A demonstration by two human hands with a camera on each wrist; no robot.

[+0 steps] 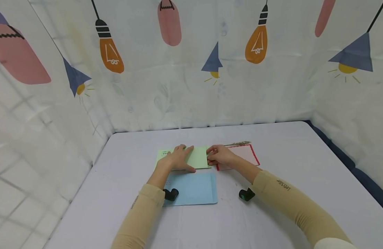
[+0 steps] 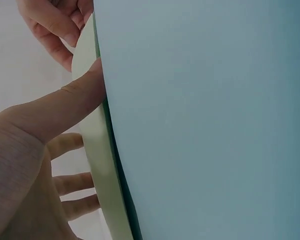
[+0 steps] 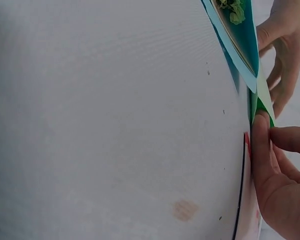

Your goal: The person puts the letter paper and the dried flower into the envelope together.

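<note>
Hands meet over the light green envelope (image 1: 197, 157), lying near the middle of the counter (image 1: 288, 155), a little toward the back edge. The left hand (image 1: 179, 159) lies flat across the envelope's left half, fingers straight and spread, thumb down along its near edge — pressing, not gripping. The right hand (image 1: 219, 155) has its fingers (image 1: 211, 157) curled, pinching the envelope's right end; the left wrist view shows that edge lifted a little off the surface. Just in front lies a light blue envelope (image 1: 194, 188), touching or slightly overlapping the green one; beside the right hand, a red-bordered card (image 1: 249, 154) with a dried sprig (image 1: 238, 143) behind it. To do this well, I'd say: keep the left palm firm so the envelope can't slide, and ease the pinched edge up gently — thin paper creases easily under a hard pull.
</note>
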